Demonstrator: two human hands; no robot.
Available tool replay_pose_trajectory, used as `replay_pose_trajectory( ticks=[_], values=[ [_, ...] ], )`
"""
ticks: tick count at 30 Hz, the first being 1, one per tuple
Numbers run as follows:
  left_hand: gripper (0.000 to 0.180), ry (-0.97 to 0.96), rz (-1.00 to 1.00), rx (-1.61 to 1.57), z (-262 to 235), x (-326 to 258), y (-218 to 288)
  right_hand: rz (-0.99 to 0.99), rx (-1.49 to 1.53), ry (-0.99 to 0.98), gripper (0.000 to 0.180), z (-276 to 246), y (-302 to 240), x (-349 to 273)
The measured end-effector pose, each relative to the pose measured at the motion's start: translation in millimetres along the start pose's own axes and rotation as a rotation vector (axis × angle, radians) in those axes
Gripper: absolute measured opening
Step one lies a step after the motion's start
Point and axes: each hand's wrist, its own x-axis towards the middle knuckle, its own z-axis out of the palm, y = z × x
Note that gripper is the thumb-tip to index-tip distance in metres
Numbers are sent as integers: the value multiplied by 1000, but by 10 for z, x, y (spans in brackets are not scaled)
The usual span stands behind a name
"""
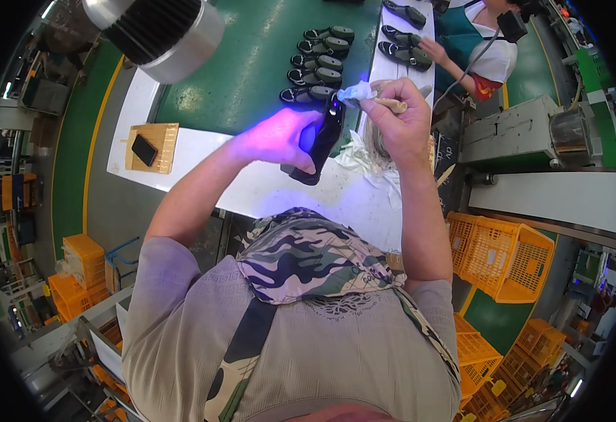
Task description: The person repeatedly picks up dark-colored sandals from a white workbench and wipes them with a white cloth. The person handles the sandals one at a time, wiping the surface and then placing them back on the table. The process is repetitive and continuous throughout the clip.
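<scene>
**Risks around the shoe held over the bench**

The white bench [266,190] is lying just beneath both hands, and a green belt [252,63] is running beyond them, carrying a row of dark shoes [318,63]. If the grip loosens, the held shoe would be dropping onto the bench edge nearest the person, or off it toward the orange crates [501,257] down to the right.

The left hand [280,137] is wrapped around a black shoe [318,144], fingers clamped on its side, holding it upright and tilted in the air. Violet light is washing over this hand and the shoe's upper end, so surface detail there is hard to read; a missed spot seems likely under such glare.

The right hand [396,116] is closed on a small brush [385,104], its fingers pinched together around the handle, with a whitish tip [357,91] touching or just beside the top of the shoe. I cannot tell whether it is in contact. Pressing too hard could be smearing whatever the tip carries onto the left hand's fingers, which are sitting very close below.

A wad of pale paper [364,158] is lying under the right hand and could be snagging the brush.

Another person's hand [431,49] is working well beyond the right hand, clear of any clash.
</scene>
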Motion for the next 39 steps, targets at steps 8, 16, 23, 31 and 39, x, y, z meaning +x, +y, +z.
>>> replay_pose_trajectory(
  ticks=[8, 16, 23, 31, 39],
  values=[
    [60, -129, 196, -572, -22, -21, -294, -54, 4, -62, 18, 92, 149, -15],
    [65, -89, 131, -840, 60, 9, -565, 1, 0, -103, 18, 154, 249, -104],
    [54, -73, 96, -1041, 75, 36, -695, 98, 120, -143, 20, 222, 400, -251],
    [36, -25, -18, -1166, 126, 105, -735, 261, 271, -229, 22, 161, 422, -377],
    [45, -69, -130, -1212, 433, 291, -1219, 10, -15, -233, 22, 63, 523, -474]
  ],
)
